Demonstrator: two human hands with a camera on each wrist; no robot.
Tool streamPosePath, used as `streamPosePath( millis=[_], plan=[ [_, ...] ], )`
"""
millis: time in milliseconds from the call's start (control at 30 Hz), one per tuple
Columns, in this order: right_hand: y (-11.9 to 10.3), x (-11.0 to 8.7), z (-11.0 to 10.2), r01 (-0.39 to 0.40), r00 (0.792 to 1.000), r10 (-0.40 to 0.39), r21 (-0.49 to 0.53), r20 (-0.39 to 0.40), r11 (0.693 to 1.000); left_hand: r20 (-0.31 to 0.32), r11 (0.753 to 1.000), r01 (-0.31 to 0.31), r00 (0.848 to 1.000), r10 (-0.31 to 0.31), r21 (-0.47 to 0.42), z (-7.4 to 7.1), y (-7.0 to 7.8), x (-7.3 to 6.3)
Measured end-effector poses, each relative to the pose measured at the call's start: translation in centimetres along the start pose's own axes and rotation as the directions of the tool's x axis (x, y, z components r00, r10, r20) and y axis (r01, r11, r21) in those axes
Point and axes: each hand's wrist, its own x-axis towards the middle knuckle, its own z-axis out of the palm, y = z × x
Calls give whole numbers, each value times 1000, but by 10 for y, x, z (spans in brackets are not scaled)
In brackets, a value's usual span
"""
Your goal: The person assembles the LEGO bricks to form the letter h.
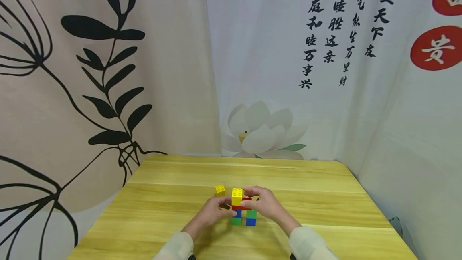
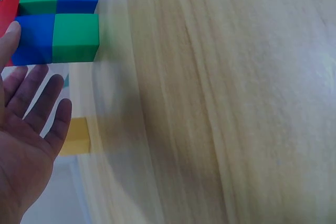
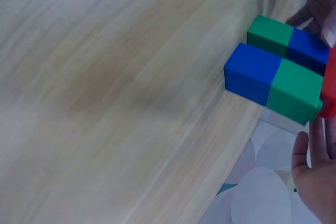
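A stack of toy building blocks stands on the table. Its left column has a blue block (image 1: 238, 213) over a green block (image 1: 236, 221); the right column has a green block (image 1: 251, 214) over a blue block (image 1: 250, 222). A red block (image 1: 246, 208) bridges both columns, with a yellow block (image 1: 237, 197) on its left part. My left hand (image 1: 213, 212) pinches the stack's left side, thumb at the upper blue block (image 2: 34, 39) and other fingers loosely spread. My right hand (image 1: 266, 204) grips the red block's right end, thumb in front; its fingertips are partly hidden.
Another yellow block (image 1: 220, 190) lies on the wooden table (image 1: 173, 188), behind and left of the stack. A printed curtain (image 1: 180, 71) hangs beyond the table's far edge.
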Motion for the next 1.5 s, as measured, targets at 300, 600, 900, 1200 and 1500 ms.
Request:
streamPosePath(
  millis=[300,600,900,1200,1500],
  plan=[
    [5,-4,-15,-38,995,37,0,-94,999,-24,1000,-13,1000,13,24,-8,-6,-3],
    [14,-10,-20,-44,990,45,12,-132,999,-15,998,-3,1000,4,57,-23,-6,-5],
    [24,-20,-13,-48,988,57,66,-145,997,-106,996,23,994,-15,83,-37,-13,-3],
    [32,-27,-1,-51,987,71,140,-143,989,-219,993,61,975,-38,97,-45,-18,0],
    [36,-29,8,-74,985,101,183,-142,980,-291,992,118,951,-100,45,-49,-25,8]
  ],
)
